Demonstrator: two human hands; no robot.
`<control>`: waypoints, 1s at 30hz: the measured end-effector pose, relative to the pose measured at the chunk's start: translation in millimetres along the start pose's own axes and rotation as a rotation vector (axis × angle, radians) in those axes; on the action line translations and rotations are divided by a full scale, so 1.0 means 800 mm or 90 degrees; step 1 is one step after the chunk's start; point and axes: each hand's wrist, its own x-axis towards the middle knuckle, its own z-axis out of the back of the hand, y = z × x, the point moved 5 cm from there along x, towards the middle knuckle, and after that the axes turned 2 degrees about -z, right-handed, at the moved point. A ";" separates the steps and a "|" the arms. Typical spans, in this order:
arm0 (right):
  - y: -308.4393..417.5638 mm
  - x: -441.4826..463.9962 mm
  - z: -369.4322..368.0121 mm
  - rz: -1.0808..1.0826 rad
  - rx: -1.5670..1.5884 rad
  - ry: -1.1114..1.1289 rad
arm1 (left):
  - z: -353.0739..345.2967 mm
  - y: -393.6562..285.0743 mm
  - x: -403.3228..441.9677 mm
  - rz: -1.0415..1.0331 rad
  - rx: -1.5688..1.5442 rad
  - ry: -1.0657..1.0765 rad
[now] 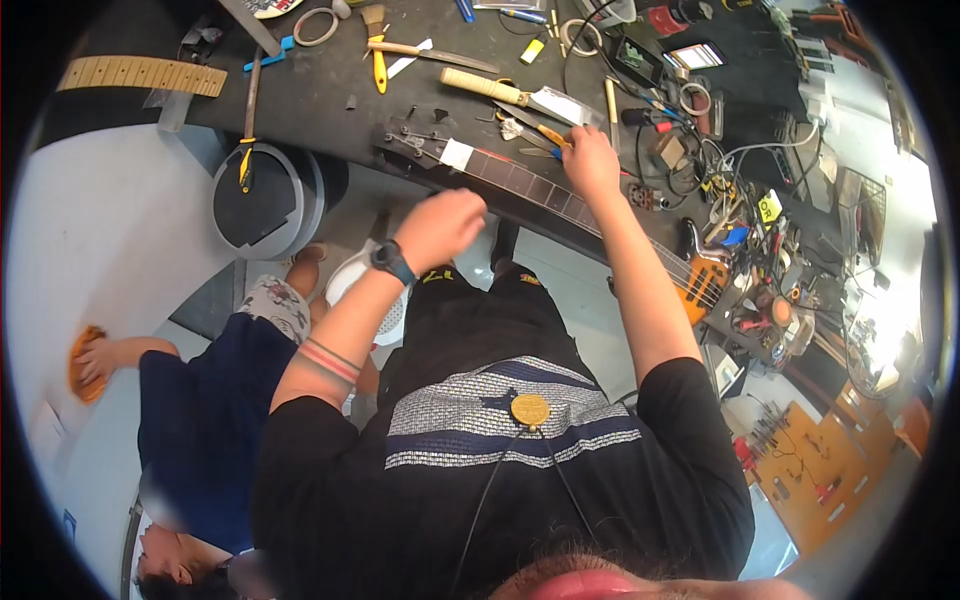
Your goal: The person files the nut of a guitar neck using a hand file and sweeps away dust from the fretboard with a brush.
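A bass guitar lies along the front edge of the dark bench, its fretboard [540,188] running from the headstock [412,142] at left to the orange body [707,283] at right. White tape [456,154] covers the nut end. My right hand [591,160] reaches over the neck with its fingers closed at a yellow-handled tool [548,132]. My left hand [443,231], with a watch above it, hangs in front of the neck near the edge. Its fingers are curled and blurred, and nothing shows in them.
A putty knife [566,106], a brush [376,50] and tape rolls [316,27] lie behind the neck. Cables and tools [722,185] crowd the right. A loose fretted neck [142,76] is at left. Another person [200,400] holds an orange cloth [88,364] against a white surface.
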 end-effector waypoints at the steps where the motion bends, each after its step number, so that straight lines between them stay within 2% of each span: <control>1: 0.010 0.002 -0.001 0.019 -0.047 0.033 | -0.027 -0.008 -0.009 -0.029 0.029 0.055; 3: 0.036 0.027 -0.005 0.029 -0.106 0.097 | -0.070 -0.008 -0.018 -0.130 0.097 0.202; 5: 0.039 0.030 -0.024 0.000 -0.117 0.196 | -0.054 -0.025 -0.022 -0.031 0.013 0.298; 6: 0.036 0.030 -0.027 0.014 -0.057 0.174 | -0.038 -0.016 -0.021 -0.048 -0.035 0.166; 7: 0.026 0.026 -0.029 0.026 0.001 0.153 | 0.004 -0.011 -0.011 0.012 -0.048 0.088; 9: 0.008 0.006 -0.030 0.069 0.084 0.092 | 0.080 0.021 0.002 0.032 -0.023 -0.131; 10: -0.001 -0.008 -0.025 0.100 0.111 0.049 | 0.113 0.047 0.006 0.089 0.001 -0.235; 12: -0.015 -0.033 -0.018 0.148 0.165 -0.010 | 0.157 0.133 0.017 0.268 -0.121 -0.359; 13: -0.017 -0.046 -0.016 0.164 0.193 -0.021 | 0.174 0.171 0.028 0.332 -0.069 -0.435; 14: -0.014 -0.059 -0.010 0.179 0.214 -0.041 | 0.197 0.158 0.053 0.251 0.176 -0.479; 16: -0.002 -0.084 0.006 0.202 0.200 -0.034 | 0.213 0.131 0.123 0.058 0.247 -0.417; 19: 0.011 -0.105 0.008 0.279 0.233 -0.040 | 0.190 0.164 0.204 0.059 0.448 -0.280; 21: 0.022 -0.111 0.011 0.314 0.249 -0.033 | 0.184 0.188 0.232 0.189 0.533 -0.066; 22: 0.028 -0.111 0.012 0.321 0.249 -0.024 | 0.183 0.188 0.231 0.062 0.642 -0.135; 25: 0.033 -0.106 -0.001 0.331 0.261 -0.017 | 0.199 0.195 0.217 0.117 0.533 -0.200; 30: 0.065 -0.095 -0.008 0.367 0.291 -0.062 | 0.250 0.132 0.123 0.206 0.061 -0.399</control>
